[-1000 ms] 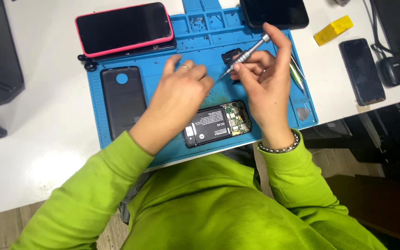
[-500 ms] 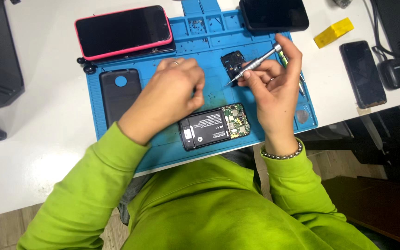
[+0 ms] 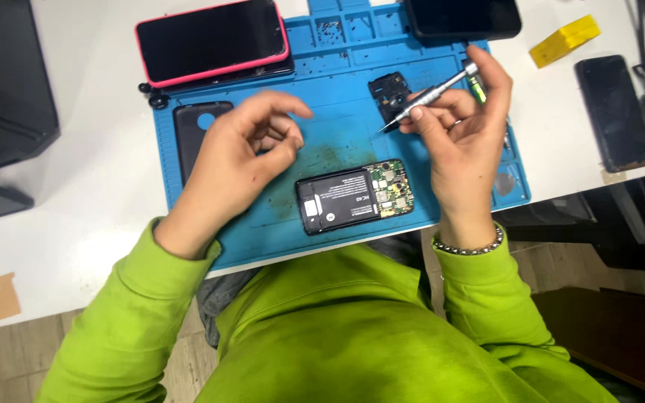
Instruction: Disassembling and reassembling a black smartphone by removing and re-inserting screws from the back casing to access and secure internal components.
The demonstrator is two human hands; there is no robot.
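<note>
Nearest the person, between the two wrists and just below both hands, an opened phone (image 3: pixel 354 195) lies flat on the blue repair mat (image 3: pixel 263 239), its black battery and green circuit board showing. Neither hand touches it.

The left hand (image 3: pixel 242 160) hovers over the mat to the left of the opened phone, fingers loosely curled with thumb and forefinger drawn towards each other; whether anything tiny sits between them cannot be told. Just beyond and left of this hand lies a dark back cover (image 3: pixel 192 134), partly hidden by it.

The right hand (image 3: pixel 460 142) is closed around a slim silver screwdriver (image 3: pixel 431 95), held slanted, its tip pointing down-left to a small black frame piece (image 3: pixel 390 95) that lies just beyond the fingers on the mat. The tip is at that piece's lower edge.

Farther off, past the left hand, rests a phone in a pink case (image 3: pixel 214 39); past the right hand, a dark phone (image 3: pixel 463 16). Well to the right of the right hand are a yellow block (image 3: pixel 564 39) and another black phone (image 3: pixel 614 112) on the white table (image 3: pixel 76 209)
</note>
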